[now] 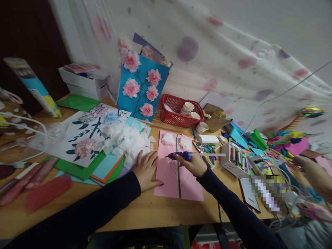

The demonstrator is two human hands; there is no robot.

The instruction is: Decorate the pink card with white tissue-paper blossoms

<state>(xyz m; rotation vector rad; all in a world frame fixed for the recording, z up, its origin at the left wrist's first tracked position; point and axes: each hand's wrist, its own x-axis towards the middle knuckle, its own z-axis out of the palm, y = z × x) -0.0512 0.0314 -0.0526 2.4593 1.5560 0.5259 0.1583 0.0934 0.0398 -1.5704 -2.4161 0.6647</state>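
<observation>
A pink sheet of paper (167, 186) lies on the wooden table with a dark green strip (178, 180) down its middle. Two white fluffy tufts (168, 139) are on its upper part, one each side of the strip, and faint curved lines are drawn below. My right hand (195, 165) grips a blue hot glue gun (178, 155), its nozzle over the left half of the sheet; a whitish glue stick (209, 154) juts from its back. Fingers spread, my left hand (147, 170) rests flat at the sheet's left edge, beside a heap of white tissue pieces (129, 138).
Coloured papers (77, 169) and a flower picture lie left. Behind stand a blue flower panel (124, 86) and a red basket (178, 121) with paper cups. Markers in a white box (234, 159), scissors and a tablet (249, 195) are right. Another person's hand (313, 173) is at far right.
</observation>
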